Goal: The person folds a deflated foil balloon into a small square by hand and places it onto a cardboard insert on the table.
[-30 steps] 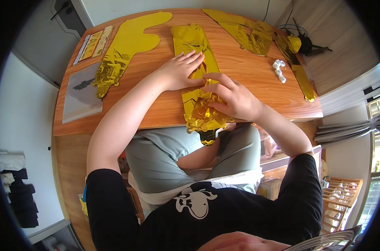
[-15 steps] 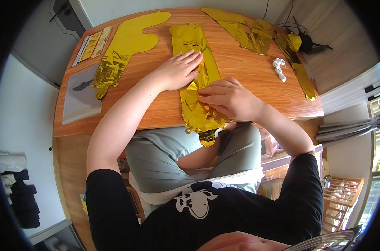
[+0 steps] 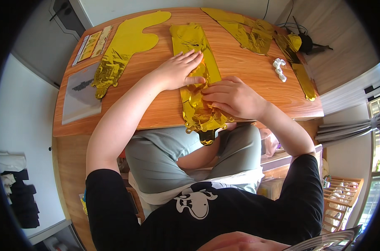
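Your left hand (image 3: 179, 69) lies flat, fingers spread, on the gold foil balloon (image 3: 197, 79), whose length runs away from you across the table (image 3: 156, 108), while your right hand (image 3: 232, 97) presses loosely curled fingers onto its nearer end.

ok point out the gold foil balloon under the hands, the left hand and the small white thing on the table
gold foil balloon (image 3: 193, 39), head view, flat upper end
left hand (image 3: 179, 71), head view, back of the hand
small white thing (image 3: 279, 69), head view, its middle
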`<state>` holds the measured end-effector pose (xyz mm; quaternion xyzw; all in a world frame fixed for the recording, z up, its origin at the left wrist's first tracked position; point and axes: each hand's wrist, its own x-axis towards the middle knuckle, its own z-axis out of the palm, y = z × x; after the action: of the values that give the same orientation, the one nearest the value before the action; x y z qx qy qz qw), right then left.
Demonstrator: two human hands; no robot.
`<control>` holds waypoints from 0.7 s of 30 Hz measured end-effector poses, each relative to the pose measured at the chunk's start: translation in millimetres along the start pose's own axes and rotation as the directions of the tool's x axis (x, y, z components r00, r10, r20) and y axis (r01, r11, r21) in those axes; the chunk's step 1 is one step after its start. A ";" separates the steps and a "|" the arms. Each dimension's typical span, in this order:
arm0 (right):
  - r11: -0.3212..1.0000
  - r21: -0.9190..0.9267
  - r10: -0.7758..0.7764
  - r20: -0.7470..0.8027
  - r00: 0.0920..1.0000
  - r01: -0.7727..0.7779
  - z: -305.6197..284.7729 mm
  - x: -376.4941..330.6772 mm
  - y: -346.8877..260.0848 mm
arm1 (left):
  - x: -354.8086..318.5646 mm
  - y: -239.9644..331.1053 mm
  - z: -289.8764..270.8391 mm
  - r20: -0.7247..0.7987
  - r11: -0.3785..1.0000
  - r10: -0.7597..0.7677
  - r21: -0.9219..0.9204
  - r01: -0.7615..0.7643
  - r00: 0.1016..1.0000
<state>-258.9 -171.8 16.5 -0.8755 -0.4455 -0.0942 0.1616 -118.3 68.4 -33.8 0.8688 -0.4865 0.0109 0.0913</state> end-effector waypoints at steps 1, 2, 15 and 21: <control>1.000 -0.008 -0.020 0.037 0.999 0.020 -2.3 -0.1 1.4 | 0.2 0.5 0.0 0.005 1.000 -0.004 0.003 0.004 1.000; 0.999 -0.016 -0.038 0.074 0.997 0.039 -4.0 -0.2 2.5 | 0.8 1.0 0.1 0.004 1.000 -0.003 0.003 0.003 1.000; 0.998 0.064 -0.027 0.021 0.999 0.025 0.4 8.3 13.4 | 0.0 6.6 -9.0 0.082 0.998 -0.044 0.045 0.040 0.996; 0.925 0.116 0.369 -0.043 0.929 -0.362 6.5 8.5 8.8 | -1.0 11.6 -11.6 0.083 0.996 -0.057 0.070 0.051 0.995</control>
<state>-246.6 -167.9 11.4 -0.9299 -0.2737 -0.0666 0.2367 -127.8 65.3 -20.8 0.8838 -0.4658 -0.0120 0.0414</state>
